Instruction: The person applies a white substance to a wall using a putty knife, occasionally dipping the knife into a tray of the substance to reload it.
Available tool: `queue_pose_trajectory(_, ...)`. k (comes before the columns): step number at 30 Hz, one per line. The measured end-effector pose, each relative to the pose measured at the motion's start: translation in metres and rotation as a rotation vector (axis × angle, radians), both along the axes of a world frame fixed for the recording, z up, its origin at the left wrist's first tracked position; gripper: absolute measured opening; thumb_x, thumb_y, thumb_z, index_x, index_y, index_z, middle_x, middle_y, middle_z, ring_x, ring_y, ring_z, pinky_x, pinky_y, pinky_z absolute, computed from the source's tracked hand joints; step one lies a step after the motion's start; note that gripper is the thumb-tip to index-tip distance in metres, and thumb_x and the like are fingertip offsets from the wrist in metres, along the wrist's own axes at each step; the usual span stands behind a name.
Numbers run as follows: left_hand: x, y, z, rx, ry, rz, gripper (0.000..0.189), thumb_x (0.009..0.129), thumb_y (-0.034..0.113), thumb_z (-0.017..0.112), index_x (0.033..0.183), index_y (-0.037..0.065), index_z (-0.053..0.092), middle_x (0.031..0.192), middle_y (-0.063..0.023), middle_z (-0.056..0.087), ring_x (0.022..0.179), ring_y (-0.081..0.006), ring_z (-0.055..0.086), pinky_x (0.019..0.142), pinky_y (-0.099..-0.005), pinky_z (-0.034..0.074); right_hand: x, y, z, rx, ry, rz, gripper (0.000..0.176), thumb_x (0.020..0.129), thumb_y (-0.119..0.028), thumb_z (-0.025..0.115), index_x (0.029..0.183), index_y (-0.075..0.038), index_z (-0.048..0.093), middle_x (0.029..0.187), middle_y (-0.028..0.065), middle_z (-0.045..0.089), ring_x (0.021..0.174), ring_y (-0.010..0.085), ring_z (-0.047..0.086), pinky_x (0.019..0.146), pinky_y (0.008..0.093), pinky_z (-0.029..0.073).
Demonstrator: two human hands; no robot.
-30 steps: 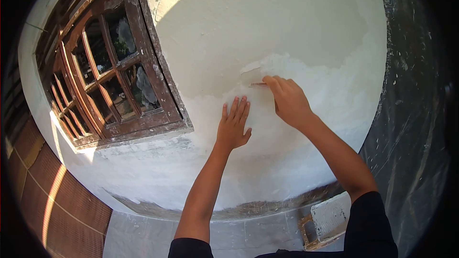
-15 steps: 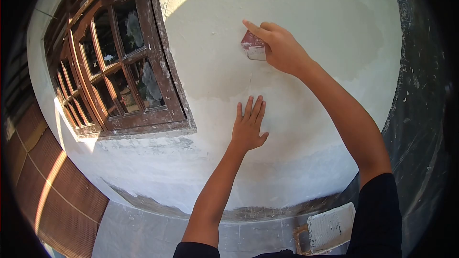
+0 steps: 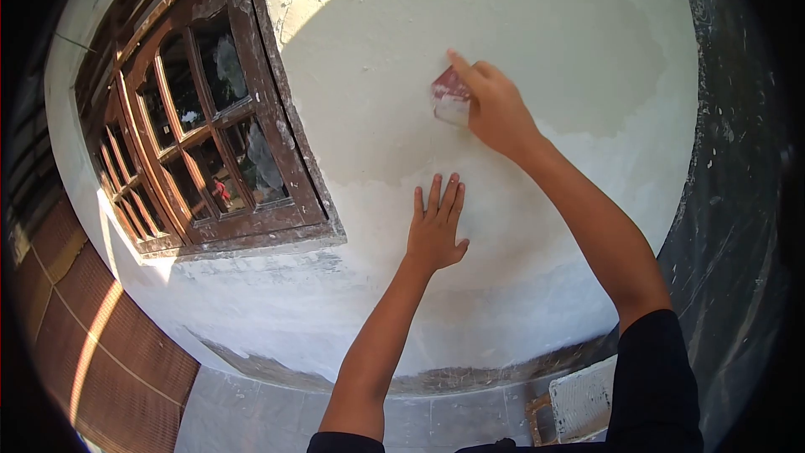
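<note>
1. Patchy plaster wall (image 3: 537, 25) runs from the brown window (image 3: 208, 124) to a dark sheet (image 3: 742, 143) along its right edge.
2. Pale scribbled marks (image 3: 701, 4) on that sheet are too small to read.
3. Below, near the right sleeve (image 3: 656, 382), stands a white-smeared ridged tray (image 3: 583, 403).
4. Right hand (image 3: 503, 113): fingers closed round a reddish scraper (image 3: 451, 99), forefinger extended, blade at the wall above the left hand.
5. Left hand (image 3: 434, 239): spread flat against the wall, holding nothing.
</note>
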State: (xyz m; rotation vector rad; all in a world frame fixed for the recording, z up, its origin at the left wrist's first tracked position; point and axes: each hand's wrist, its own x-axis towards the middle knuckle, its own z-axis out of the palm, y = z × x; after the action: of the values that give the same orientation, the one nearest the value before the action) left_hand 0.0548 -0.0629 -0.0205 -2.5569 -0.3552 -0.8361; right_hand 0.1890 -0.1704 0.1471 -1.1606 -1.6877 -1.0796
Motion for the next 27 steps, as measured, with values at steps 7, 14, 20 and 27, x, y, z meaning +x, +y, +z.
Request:
queue_pose_trajectory(7, 0.000, 0.002, 0.000, 0.008, 0.038, 0.000, 0.109, 0.074, 0.044, 0.071, 0.153, -0.001, 0.011, 0.162, -0.0190, 0.004, 0.149, -0.0433, 0.001, 0.115, -0.0651, 0.005, 0.002, 0.001, -0.019, 0.085, 0.016, 0.024, 0.062, 0.082, 0.018, 0.047, 0.139, -0.006, 0.050, 0.081, 0.0135, 0.054, 0.068, 0.0271, 0.053, 0.067, 0.0298, 0.047)
queue_pose_trajectory(14, 0.001, 0.000, 0.001, 0.011, 0.065, 0.023, 0.111, 0.074, 0.045, 0.072, 0.153, -0.002, 0.010, 0.162, -0.0193, 0.003, 0.149, -0.0439, 0.000, 0.115, -0.0652, 0.003, 0.001, -0.007, -0.035, -0.005, 0.103, 0.097, 0.062, 0.079, 0.015, 0.050, 0.139, -0.002, 0.049, 0.086, 0.0174, 0.056, 0.078, 0.0343, 0.057, 0.071, 0.0404, 0.049)
queue_pose_trajectory(20, 0.000, 0.000, 0.004, 0.011, 0.081, 0.044, 0.113, 0.074, 0.045, 0.073, 0.154, -0.001, 0.009, 0.162, -0.0198, 0.002, 0.148, -0.0445, -0.002, 0.115, -0.0657, 0.002, 0.019, -0.018, -0.027, 0.402, 0.423, 0.014, 0.068, 0.078, 0.019, 0.050, 0.140, -0.009, 0.051, 0.082, 0.0140, 0.053, 0.075, 0.0287, 0.055, 0.072, 0.0294, 0.047)
queue_pose_trajectory(27, 0.001, -0.002, 0.005, 0.026, 0.112, 0.083, 0.117, 0.072, 0.048, 0.076, 0.153, -0.002, 0.009, 0.162, -0.0211, 0.002, 0.148, -0.0454, -0.004, 0.114, -0.0671, 0.003, 0.009, -0.013, -0.036, 0.509, 0.455, 0.014, 0.061, 0.082, 0.015, 0.049, 0.141, -0.003, 0.049, 0.086, 0.0148, 0.056, 0.073, 0.0284, 0.057, 0.068, 0.0349, 0.049)
